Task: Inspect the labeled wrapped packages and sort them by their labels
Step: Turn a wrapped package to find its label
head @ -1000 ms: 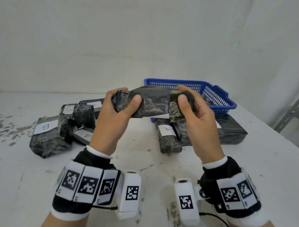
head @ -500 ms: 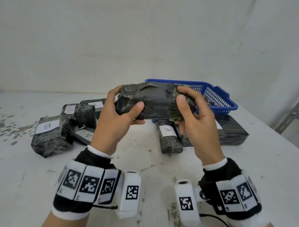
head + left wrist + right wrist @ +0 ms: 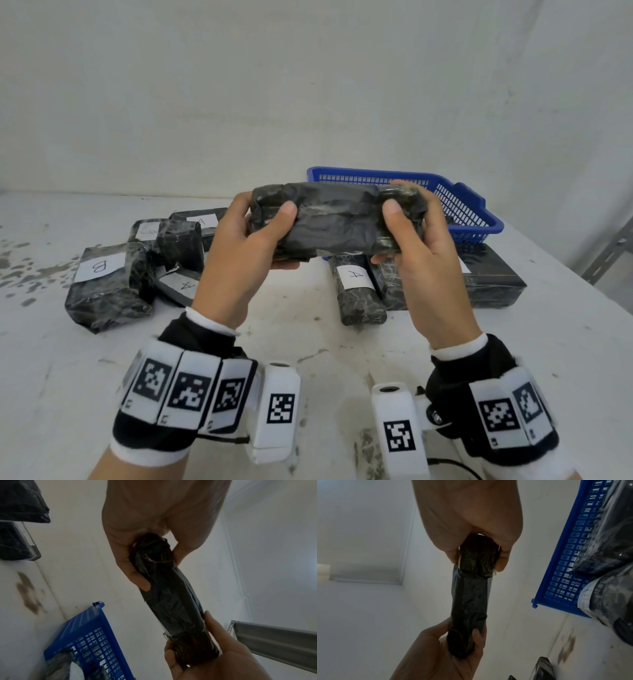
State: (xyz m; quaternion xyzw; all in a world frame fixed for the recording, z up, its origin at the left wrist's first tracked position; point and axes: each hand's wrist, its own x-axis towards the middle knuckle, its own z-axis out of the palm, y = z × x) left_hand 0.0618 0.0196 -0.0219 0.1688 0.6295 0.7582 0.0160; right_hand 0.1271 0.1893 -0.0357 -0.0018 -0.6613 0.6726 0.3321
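Black wrapped package (image 3: 334, 219) is up in the air in the middle of the head view, held level above the white table (image 3: 308, 342), one end in each hand. The left hand (image 3: 239, 253) has its fingers curled round the left end with the thumb pressed on the front face, and the right hand (image 3: 421, 253) does the same on the right end. No label shows on the side facing the camera, just crinkly black plastic and shiny tape. In the left wrist view the package (image 3: 171, 599) runs from the near hand down toward the lower right of the frame, where the other hand's fingers (image 3: 212, 623) wrap its far end. The right wrist view shows it too (image 3: 471, 597), thumb and fingers clamped on either side.

Lower left of the head view there's a pile of other black packages: a big one labeled B (image 3: 106, 277), a flat one labeled A (image 3: 180, 286) just beside it, plus a couple more behind, one label there too blurry for me to read. Right of centre, partly behind the right hand, sits a narrow package labeled A (image 3: 358, 291), touching a wide black package (image 3: 493, 281) next to it. Behind those is a blue plastic basket (image 3: 459, 202), and the right wrist view shows wrapped packages (image 3: 611, 534) lying in it.
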